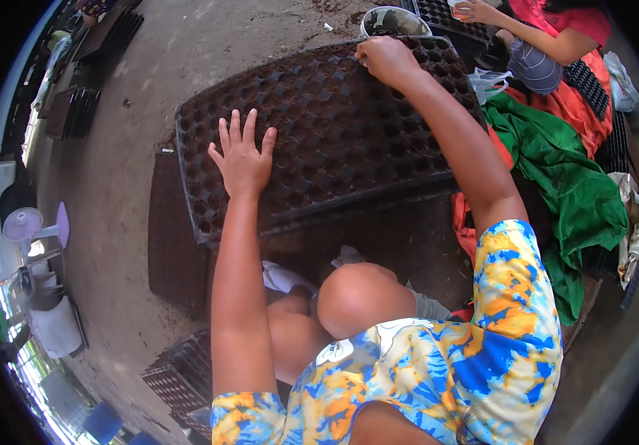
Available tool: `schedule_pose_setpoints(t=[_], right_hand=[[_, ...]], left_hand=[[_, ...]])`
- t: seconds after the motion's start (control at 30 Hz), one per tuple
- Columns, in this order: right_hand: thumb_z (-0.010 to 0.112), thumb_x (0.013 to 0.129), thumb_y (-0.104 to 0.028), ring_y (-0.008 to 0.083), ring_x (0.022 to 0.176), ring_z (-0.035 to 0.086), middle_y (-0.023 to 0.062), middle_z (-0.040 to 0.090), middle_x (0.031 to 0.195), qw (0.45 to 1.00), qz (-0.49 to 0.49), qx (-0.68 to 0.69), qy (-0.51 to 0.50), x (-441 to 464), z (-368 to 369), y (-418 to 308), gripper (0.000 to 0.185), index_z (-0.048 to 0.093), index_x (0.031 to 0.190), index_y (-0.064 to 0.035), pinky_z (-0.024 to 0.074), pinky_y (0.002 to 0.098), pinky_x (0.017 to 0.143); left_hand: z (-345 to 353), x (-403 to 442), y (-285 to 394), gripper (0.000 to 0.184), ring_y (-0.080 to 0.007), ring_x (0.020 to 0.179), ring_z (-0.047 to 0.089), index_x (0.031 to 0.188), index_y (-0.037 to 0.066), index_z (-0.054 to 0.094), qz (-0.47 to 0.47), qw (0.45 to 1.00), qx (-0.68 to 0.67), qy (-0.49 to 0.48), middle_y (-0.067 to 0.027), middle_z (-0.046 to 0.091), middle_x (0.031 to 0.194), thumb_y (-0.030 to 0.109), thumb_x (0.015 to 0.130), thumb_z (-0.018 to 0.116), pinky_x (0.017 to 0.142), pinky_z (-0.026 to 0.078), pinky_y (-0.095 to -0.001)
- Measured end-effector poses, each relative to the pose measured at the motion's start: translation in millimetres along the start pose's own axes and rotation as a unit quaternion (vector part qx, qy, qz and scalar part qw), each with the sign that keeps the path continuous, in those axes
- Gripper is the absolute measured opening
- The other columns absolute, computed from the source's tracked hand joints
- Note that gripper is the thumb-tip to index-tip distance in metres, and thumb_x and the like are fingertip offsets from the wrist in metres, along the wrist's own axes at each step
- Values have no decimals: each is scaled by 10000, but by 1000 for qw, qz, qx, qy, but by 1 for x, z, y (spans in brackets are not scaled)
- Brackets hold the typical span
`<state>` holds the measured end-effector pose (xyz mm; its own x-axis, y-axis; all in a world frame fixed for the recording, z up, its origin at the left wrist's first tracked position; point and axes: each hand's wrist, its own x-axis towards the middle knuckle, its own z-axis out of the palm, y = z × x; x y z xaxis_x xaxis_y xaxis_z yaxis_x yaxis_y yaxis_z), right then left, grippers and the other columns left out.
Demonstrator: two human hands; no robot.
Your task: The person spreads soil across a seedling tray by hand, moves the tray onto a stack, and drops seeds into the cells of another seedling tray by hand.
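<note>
A black seedling tray [319,141] with rows of round cells spreads out before me, dark soil in and between many of them. My left hand [244,157] lies over the tray's left part, palm down with the fingers spread. At the far edge, right of the middle, my right hand [390,62] is closed with its fingertips pinched together over the cells. Whatever it may hold is hidden. Just beyond that hand stands a bucket [396,9] with dark material inside.
Another person's arm [538,41] reaches over a second tray [438,13] at the upper right. Green cloth [557,163] and red-orange cloth [597,126] lie on my right. Stacked trays [182,371] stand at lower left; a purple fan [24,224] is farther left.
</note>
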<state>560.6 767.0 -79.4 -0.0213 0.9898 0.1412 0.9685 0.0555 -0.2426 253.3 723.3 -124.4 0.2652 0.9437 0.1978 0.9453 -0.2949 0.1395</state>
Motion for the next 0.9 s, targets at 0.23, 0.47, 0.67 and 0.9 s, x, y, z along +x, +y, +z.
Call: schedule_pose_setpoints(t=[0.23,0.47,0.67,0.9], right_hand=[[609,745,-60,274,914,614,100,650,925,998,0,-57,40,31,15,5,179,673,904,-112,491,386,806],[562,770,-111,333,903,622,162,651,904,997,-52,-38,51,38,18,-28,159,681,876,-110,502,415,787],[571,768,-112,322,900,616,137,650,920,998,-37,8,-57,24,-7,-26,156,667,888,-137,493,419,777],[591,745,-101,309,907,609,129,649,908,998,-49,32,-39,-4,-14,-28,165,665,890,-129,489,404,780]], left_hand=[[0,0,0,558,-262,1360,202,1355,249,391,2,1000,1,2,-56,299,1450,565,898,352,1046,149,-565],[0,0,1,529,-261,1355,214,1350,249,398,2,1000,-5,13,-52,308,1445,536,906,366,1042,151,-559],[-1,0,0,560,-265,1359,204,1359,248,384,-2,1000,0,5,-58,300,1449,565,898,348,1051,147,-555],[0,-1,0,524,-259,1355,220,1347,249,402,2,1000,-7,15,-51,308,1446,531,907,372,1040,153,-559]])
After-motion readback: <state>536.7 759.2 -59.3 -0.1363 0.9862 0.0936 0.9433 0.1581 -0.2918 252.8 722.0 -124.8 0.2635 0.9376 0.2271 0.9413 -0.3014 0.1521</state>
